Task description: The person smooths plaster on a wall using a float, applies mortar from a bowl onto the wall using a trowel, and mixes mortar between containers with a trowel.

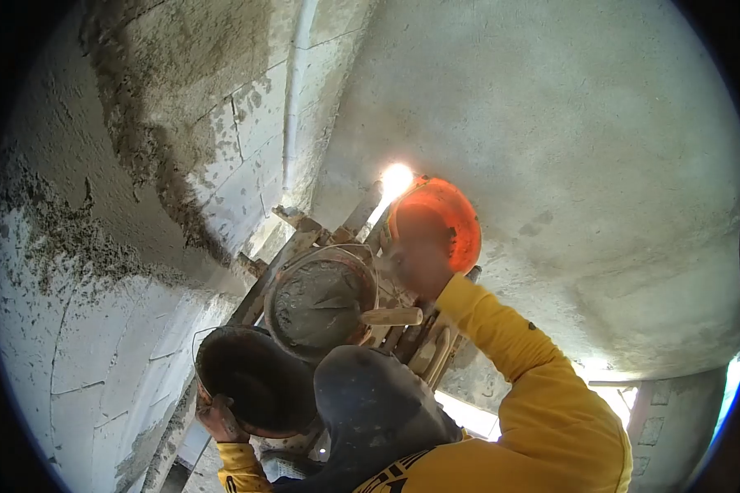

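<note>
My left hand (220,420) is closed on the rim of a dark bucket (255,380), whose wide mouth faces up towards me; its inside is in deep shadow. My right hand (423,267) is at the near side of an orange bucket (464,230). Motion blur hides its fingers, so their grip does not show. Between these two stands a bucket of wet grey mortar (316,304) with a wire handle. A wooden tool handle (392,316) sticks out over its right rim, and the tool's other end is not visible.
Wooden planks (284,263) lie under and around the buckets. On the left rises a block wall (99,353) partly covered with wet mortar. A smooth grey plastered surface (551,123) fills the upper right. Bright light (397,179) glares beside the orange bucket.
</note>
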Motion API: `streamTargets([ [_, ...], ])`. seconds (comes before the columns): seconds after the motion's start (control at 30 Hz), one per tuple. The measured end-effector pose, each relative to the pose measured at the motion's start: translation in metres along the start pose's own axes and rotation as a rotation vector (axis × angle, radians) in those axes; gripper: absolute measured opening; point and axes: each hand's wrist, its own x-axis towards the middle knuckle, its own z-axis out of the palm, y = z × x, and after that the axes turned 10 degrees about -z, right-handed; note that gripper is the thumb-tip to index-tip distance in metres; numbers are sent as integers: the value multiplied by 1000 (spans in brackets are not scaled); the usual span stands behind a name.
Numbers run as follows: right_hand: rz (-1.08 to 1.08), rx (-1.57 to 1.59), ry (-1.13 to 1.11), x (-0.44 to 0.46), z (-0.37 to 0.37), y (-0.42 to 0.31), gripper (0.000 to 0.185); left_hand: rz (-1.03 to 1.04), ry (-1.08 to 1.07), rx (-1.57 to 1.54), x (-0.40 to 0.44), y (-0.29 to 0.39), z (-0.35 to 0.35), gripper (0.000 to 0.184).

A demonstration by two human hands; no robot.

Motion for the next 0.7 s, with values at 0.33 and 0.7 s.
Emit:
streamTargets([
  [0.33, 504, -136, -56, -28, 147, 186, 43, 122, 101, 63, 6, -13, -2, 24],
  [0.7, 594, -7, -101, -39, 110, 221, 25, 70, 105, -82, 0, -4, 5, 52],
])
